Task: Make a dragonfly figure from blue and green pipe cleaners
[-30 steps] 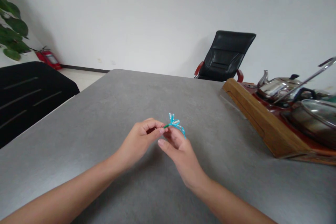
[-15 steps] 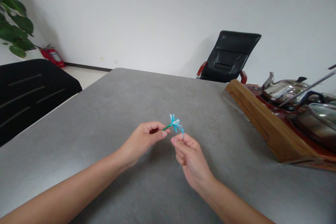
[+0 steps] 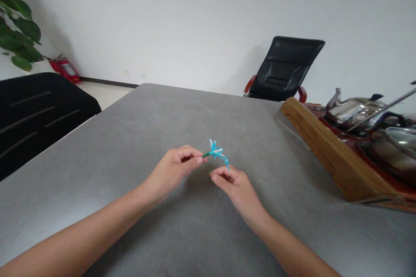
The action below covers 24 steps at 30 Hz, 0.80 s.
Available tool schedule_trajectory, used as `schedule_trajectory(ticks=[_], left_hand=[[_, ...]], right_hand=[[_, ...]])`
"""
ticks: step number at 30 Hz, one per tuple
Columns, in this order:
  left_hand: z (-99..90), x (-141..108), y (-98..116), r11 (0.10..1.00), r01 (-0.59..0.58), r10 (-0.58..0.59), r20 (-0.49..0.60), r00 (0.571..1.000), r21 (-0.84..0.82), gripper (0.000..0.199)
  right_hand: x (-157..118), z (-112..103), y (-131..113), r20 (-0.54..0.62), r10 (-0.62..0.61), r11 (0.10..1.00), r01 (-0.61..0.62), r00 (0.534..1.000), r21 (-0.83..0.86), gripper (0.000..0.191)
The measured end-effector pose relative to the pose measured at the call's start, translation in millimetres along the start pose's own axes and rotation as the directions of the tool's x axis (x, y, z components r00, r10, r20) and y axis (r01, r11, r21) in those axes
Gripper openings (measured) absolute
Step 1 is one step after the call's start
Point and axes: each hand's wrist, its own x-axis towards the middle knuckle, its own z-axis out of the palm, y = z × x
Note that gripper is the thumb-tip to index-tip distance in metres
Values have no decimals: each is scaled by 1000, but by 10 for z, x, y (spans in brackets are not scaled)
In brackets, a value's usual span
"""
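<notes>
A small blue flower (image 3: 217, 151) with white bead-like dots on its petals and a green stem is held above the grey table (image 3: 156, 112). My left hand (image 3: 180, 164) pinches the stem between thumb and fingers, and the flower head points to the right. Just below and right of the flower, my right hand (image 3: 235, 186) has its thumb and index finger pressed together. One long blue petal droops to the back of its fingers. What that pinch holds, if anything, is too small to make out.
A wooden tea tray (image 3: 325, 156) stands on the right, bearing a metal kettle (image 3: 352, 110) and a glass-lidded pot (image 3: 393, 151). Black chairs stand beyond the table (image 3: 286, 69) and at its left (image 3: 45, 112). A fire extinguisher (image 3: 66, 69) and a plant (image 3: 24, 30) are back left.
My left hand has shifted slightly left and up with the flower. The flower head has turned a little, and my right hand's fingers have curled lower beneath the long petal.
</notes>
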Motion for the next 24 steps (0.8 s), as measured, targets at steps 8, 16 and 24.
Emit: schedule_trajectory(ticks=[8,16,24], left_hand=[[18,-26,-1,983,-151,149,27,988,104,19],[76,-37,29,1000,-14,14,-1,1000,17,20],[60,-10,-49,970,115,-93,106,990,-216,22]], right_hand=[[-25,195,-227,161,-47,925,-18,986,381,33],[-50,275,-239,143,215,662,-252,966,706,20],[-50,221,-230,88,223,675,-219,971,704,17]])
